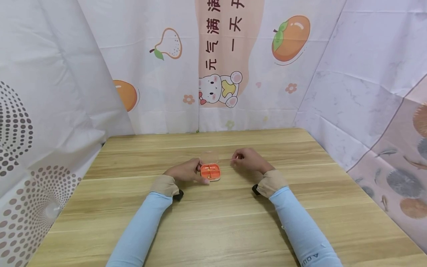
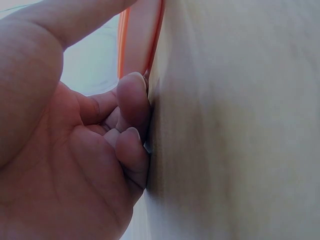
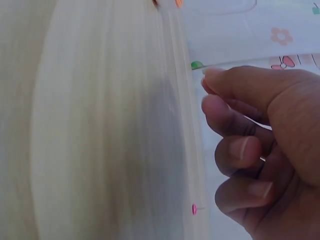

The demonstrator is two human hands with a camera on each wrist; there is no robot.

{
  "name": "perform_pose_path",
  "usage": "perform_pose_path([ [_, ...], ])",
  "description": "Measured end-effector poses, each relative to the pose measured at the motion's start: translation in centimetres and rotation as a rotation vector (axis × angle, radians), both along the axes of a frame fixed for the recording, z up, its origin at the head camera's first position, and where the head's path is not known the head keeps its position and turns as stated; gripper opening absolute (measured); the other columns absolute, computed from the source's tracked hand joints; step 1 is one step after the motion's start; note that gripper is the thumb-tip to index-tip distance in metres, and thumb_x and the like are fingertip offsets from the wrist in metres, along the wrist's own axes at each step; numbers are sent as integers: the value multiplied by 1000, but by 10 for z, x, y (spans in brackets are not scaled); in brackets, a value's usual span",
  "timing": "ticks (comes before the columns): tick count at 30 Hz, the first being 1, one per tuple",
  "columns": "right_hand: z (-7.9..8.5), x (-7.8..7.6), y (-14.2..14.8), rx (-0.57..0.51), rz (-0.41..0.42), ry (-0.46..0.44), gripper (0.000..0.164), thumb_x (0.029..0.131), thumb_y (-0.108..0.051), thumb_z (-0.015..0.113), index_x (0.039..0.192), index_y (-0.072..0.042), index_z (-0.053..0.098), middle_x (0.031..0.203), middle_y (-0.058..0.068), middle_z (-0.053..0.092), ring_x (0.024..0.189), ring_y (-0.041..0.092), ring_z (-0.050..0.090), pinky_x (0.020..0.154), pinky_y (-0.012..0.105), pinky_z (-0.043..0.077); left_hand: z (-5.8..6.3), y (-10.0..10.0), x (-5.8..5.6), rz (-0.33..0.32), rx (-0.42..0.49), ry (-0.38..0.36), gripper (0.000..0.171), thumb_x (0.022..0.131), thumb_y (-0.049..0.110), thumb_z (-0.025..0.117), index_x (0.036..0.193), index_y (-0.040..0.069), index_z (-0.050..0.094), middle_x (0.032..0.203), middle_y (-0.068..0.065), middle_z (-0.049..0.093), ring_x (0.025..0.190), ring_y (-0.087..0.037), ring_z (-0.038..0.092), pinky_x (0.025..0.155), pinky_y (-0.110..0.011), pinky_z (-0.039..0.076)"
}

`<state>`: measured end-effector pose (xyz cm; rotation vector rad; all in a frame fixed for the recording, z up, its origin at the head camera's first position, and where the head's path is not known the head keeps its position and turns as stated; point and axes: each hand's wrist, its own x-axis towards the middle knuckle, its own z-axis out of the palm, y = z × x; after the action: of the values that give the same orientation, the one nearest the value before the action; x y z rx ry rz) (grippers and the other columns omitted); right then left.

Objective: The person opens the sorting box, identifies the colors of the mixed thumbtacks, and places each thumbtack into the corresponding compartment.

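A small orange pill box (image 1: pixel 210 172) with four-way dividers sits on the table, its clear lid (image 1: pixel 209 157) raised at the back. Small yellowish pieces lie in some compartments. My left hand (image 1: pixel 186 172) holds the box from its left side, thumb at the front and fingers behind. In the left wrist view, the box's orange side (image 2: pixel 140 40) shows beyond the fingertips, which rest low against the tabletop. To the right of the box, my right hand (image 1: pixel 250 160) hovers with loosely curled fingers. Its thumb and index tips come close together, with nothing visible between them.
The wood-grain table (image 1: pixel 213 222) spreads around both hands. A printed curtain (image 1: pixel 166 81) hangs along its back edge, with more cloth at the left and right sides. Black wrist devices (image 1: pixel 178 195) sit under the cuffs.
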<state>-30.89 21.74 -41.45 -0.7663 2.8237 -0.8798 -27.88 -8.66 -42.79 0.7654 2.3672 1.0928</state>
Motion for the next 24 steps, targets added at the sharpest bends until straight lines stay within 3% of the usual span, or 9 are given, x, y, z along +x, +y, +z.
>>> perform_pose_path([
  [11,-3,-6,20,6,-120,89,12,95,-20,63,94,-11,71,80,-1,62,73,16,55,66,32,45,1,0,0,-16,-4,20,66,76,37,83,121,4,49,105,-5,59,92,-18,50,78,-29,43],
  [16,-3,-7,26,0,-185,134,12,94,-20,63,94,-11,72,73,-1,61,69,16,55,64,32,43,0,0,-1,-22,-5,30,64,76,37,82,120,4,49,105,-4,59,91,-18,50,78,-29,43],
  [24,2,-4,31,-10,-251,118,16,96,-23,63,98,-10,71,70,2,63,63,17,56,61,33,44,-2,0,-3,-15,-15,33,64,76,38,83,119,5,49,105,-4,59,91,-17,50,78,-28,43],
])
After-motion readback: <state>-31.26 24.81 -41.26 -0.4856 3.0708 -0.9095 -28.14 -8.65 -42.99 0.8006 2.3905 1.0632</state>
